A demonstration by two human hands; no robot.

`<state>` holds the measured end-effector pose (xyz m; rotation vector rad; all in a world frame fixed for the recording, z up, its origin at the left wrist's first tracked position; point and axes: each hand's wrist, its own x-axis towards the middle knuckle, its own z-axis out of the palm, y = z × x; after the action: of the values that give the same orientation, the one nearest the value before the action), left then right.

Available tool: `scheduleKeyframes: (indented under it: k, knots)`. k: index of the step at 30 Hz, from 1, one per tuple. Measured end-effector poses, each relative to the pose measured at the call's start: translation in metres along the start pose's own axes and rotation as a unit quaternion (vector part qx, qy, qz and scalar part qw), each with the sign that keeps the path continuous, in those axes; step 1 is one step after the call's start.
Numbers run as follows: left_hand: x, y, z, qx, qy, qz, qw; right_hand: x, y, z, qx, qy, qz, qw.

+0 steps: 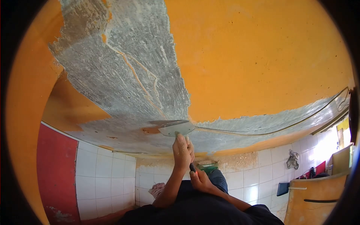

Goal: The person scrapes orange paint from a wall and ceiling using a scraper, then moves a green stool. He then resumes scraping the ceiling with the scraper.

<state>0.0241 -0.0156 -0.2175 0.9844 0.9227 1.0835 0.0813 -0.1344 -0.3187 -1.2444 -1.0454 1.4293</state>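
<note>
the left hand (182, 152) is closed around the upper part of a long-handled scraper with a wide, flat silver metal blade (174, 130), fingers narrow and bunched just behind the blade. the right hand (203, 181) is wrapped around the lower end of its black and red handle (192, 168). the scraper is near the middle of the scene, its blade raised at the rough grey stripped band (142, 86), close to the corner where the smooth orange paint (255, 60) begins on the right. the edge looks to be against the surface, though how hard it presses i cannot tell.

for good control, the left hand should guide the angle while the right gives the push. a low, even tilt with the full edge flat would likely work best; a dipped corner could gouge. the thin raised tan line (137, 79) in the grey calls for lighter strokes, as does the long dark cable-like line (262, 134) to the right. white wall tiles (85, 167) are on the near left, beside a red panel (56, 165).
</note>
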Motion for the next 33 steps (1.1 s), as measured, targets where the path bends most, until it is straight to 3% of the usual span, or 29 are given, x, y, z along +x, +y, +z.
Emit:
scheduleKeyframes:
  k: [7, 9, 13, 16, 18, 24, 28, 30, 33]
  knots:
    - [0.003, 0.010, 0.003, 0.010, -0.004, 0.000, 1.000, 0.002, -0.014, 0.002, -0.016, 0.016, -0.027, 0.999]
    - [0.004, 0.012, 0.004, -0.003, -0.010, 0.012, 1.000, -0.001, -0.012, 0.002, 0.035, -0.001, -0.007, 0.999]
    - [0.003, 0.025, 0.009, -0.035, -0.022, 0.004, 0.999, -0.004, -0.018, -0.002, -0.011, -0.013, -0.001, 1.000]
    - [0.002, 0.010, 0.001, -0.041, -0.016, -0.006, 0.999, 0.007, -0.006, -0.003, -0.017, 0.007, -0.076, 0.997]
    - [0.003, 0.001, -0.003, -0.049, -0.004, -0.034, 0.998, -0.005, -0.011, -0.009, 0.107, -0.087, 0.008, 0.990]
    - [0.005, -0.002, -0.014, -0.035, -0.033, -0.032, 0.998, -0.003, -0.006, -0.005, 0.187, -0.156, 0.064, 0.968]
    - [0.006, 0.003, -0.004, 0.007, -0.023, -0.001, 1.000, 0.005, 0.016, 0.001, 0.194, -0.151, 0.047, 0.968]
    - [0.006, 0.003, -0.004, 0.004, -0.017, 0.005, 1.000, 0.006, 0.024, 0.004, 0.113, -0.089, -0.001, 0.990]
    - [0.004, 0.005, -0.005, 0.010, -0.015, 0.001, 1.000, 0.002, 0.022, 0.006, 0.096, -0.075, -0.004, 0.993]
